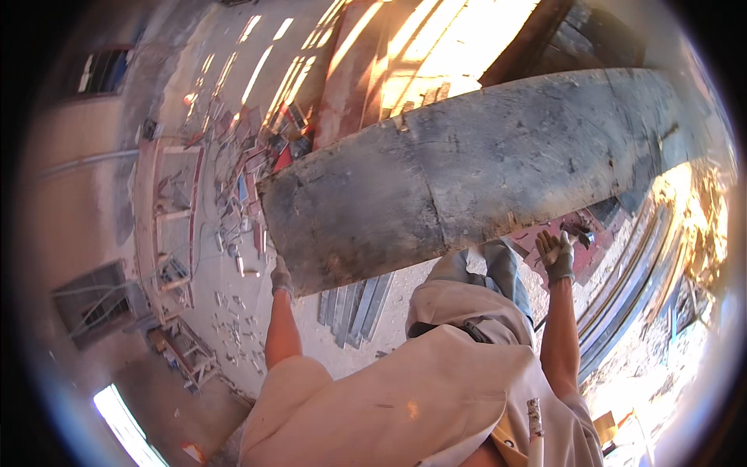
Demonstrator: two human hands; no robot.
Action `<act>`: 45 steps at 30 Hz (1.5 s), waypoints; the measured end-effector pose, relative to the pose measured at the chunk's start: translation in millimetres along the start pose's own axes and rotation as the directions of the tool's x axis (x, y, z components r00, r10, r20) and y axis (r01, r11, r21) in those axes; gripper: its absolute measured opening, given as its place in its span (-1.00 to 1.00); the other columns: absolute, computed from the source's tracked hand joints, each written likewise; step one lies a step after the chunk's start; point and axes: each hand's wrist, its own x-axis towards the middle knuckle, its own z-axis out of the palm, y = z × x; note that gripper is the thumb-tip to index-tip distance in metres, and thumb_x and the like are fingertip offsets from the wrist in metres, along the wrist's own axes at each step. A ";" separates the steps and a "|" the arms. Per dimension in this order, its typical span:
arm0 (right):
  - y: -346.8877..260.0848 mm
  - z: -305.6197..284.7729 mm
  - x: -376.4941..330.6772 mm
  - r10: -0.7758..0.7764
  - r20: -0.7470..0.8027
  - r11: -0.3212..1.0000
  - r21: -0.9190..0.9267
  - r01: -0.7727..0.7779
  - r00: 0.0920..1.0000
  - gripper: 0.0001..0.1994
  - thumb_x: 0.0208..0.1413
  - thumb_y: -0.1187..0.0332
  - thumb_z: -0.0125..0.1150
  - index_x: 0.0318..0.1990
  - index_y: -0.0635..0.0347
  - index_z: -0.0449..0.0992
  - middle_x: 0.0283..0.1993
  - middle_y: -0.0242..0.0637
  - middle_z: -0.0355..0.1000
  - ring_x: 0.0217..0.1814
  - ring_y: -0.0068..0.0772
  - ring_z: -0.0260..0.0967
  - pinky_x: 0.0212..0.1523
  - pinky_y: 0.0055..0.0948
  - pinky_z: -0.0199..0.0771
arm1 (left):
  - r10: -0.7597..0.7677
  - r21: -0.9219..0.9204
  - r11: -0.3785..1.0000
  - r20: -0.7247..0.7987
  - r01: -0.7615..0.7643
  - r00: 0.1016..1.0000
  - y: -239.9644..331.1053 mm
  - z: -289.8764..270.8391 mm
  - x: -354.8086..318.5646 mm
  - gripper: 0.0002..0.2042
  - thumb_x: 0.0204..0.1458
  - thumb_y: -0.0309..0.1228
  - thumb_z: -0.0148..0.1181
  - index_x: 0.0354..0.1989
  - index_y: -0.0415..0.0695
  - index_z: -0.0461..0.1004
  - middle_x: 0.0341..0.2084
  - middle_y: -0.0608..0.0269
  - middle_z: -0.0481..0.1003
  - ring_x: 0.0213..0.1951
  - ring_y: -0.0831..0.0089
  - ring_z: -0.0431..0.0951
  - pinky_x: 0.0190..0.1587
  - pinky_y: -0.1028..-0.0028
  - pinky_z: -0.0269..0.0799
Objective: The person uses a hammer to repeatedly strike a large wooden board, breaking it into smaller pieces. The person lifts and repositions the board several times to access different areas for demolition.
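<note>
Beside the near left corner of a long, broad, scuffed dark-grey panel (467,167), the left hand (281,278), in what looks like a pale glove, sits close against the edge; its fingers are partly lost there, so I cannot tell whether they grasp it. Across on the other side, the right hand (555,255), similarly gloved with a grey cuff, is released: palm up, fingers spread and holding nothing, just beside the panel's near long edge.

The panel slants across the view in front of the person, from beside the left hand to the upper right, with a dark line running across its face. Near the right hand lie a dull red sheet (597,253) and a small black object (576,232). Between the forearms come a beige shirt (405,397) and grey trousers (502,272).

Below the panel, several straight grey bars (354,310) lie side by side on the pale, littered floor (233,311). Farther right, long dark lengths (630,272) run in a bundle. Outward to the left are scattered scraps, a reddish ladder-like frame (173,210) and a beige wall (78,183); bright sunlight falls in stripes at the top.
</note>
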 end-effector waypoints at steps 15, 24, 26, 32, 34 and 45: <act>3.9 -22.1 21.3 0.010 -0.027 0.997 -0.071 -0.012 1.000 -0.56 0.44 0.01 0.05 0.09 0.26 0.28 0.24 0.02 0.40 0.28 0.02 0.42 0.15 -0.08 0.61 | -0.130 0.169 0.977 0.004 0.128 0.991 29.9 -17.5 -47.1 -0.10 0.23 0.38 -0.09 0.23 -0.39 0.47 0.12 -0.05 0.56 0.05 0.13 0.58 0.17 0.25 0.43; 4.5 -12.1 -51.6 -0.514 -0.043 0.769 -0.467 0.438 0.857 -0.63 0.28 0.07 0.32 -0.19 0.27 0.49 -0.38 -0.15 0.61 -0.45 -0.33 0.59 -0.47 -0.35 0.58 | 0.027 0.098 0.995 0.074 -0.035 0.997 53.7 -6.1 -42.8 -0.13 0.23 0.35 -0.07 0.23 -0.37 0.46 0.13 -0.05 0.55 0.05 0.12 0.57 0.17 0.23 0.44; -8.1 4.8 -82.0 -0.564 -0.082 0.741 -0.490 0.460 0.822 -0.69 0.31 0.13 0.29 -0.18 0.24 0.49 -0.40 -0.20 0.60 -0.47 -0.40 0.57 -0.46 -0.39 0.55 | 0.032 0.077 0.996 0.034 -0.035 0.999 56.8 1.5 -48.0 -0.13 0.23 0.34 -0.06 0.24 -0.37 0.46 0.13 -0.04 0.55 0.05 0.12 0.57 0.17 0.23 0.44; -47.0 17.9 -115.9 -0.592 -0.187 0.748 -0.489 0.449 0.784 -0.77 0.31 0.18 0.30 -0.17 0.15 0.50 -0.45 -0.37 0.50 -0.47 -0.56 0.43 -0.45 -0.45 0.45 | 0.067 0.036 0.997 -0.020 -0.067 0.998 53.6 4.9 -64.0 -0.15 0.24 0.32 -0.05 0.24 -0.36 0.46 0.14 -0.04 0.54 0.05 0.12 0.57 0.17 0.22 0.45; -70.4 8.8 -111.3 -0.661 -0.169 0.630 -0.654 0.419 0.731 -0.73 0.30 0.13 0.30 -0.18 0.17 0.53 -0.45 -0.35 0.50 -0.46 -0.51 0.43 -0.42 -0.44 0.43 | 0.079 0.033 0.996 -0.037 -0.078 0.996 56.7 4.6 -69.5 -0.16 0.24 0.31 -0.05 0.24 -0.35 0.46 0.14 -0.04 0.54 0.05 0.12 0.57 0.17 0.22 0.45; -115.9 -3.8 -69.5 -0.680 -0.196 0.598 -0.706 0.379 0.707 -0.82 0.22 0.26 0.32 -0.33 0.16 0.56 -0.52 -0.45 0.39 -0.51 -0.57 0.30 -0.49 -0.42 0.34 | 0.218 -0.022 0.975 -0.058 -0.220 0.974 115.1 74.7 -127.9 -0.19 0.25 0.28 -0.02 0.25 -0.33 0.45 0.15 -0.02 0.53 0.05 0.11 0.57 0.16 0.20 0.46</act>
